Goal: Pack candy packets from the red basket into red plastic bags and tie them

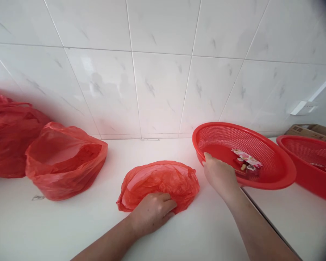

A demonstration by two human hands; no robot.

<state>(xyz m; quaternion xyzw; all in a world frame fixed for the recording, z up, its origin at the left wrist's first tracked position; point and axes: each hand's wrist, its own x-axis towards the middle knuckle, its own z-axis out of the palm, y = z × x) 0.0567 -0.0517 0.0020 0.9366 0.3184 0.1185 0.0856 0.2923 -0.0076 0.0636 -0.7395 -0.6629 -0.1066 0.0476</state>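
Note:
My left hand is closed on the near edge of a red plastic bag, which lies spread with its mouth up on the white surface. My right hand grips the left rim of a red perforated plastic basket, fingers hooked over the edge. The basket is tilted. A few small wrapped packets lie at its near side, one of them white with a pink pattern. My right wrist and forearm pass in front of the basket's lower left.
Another open red bag stands to the left, beside a fuller red bag. At the right are a second red basket with packets in it and a cardboard box. A tiled wall closes off the back.

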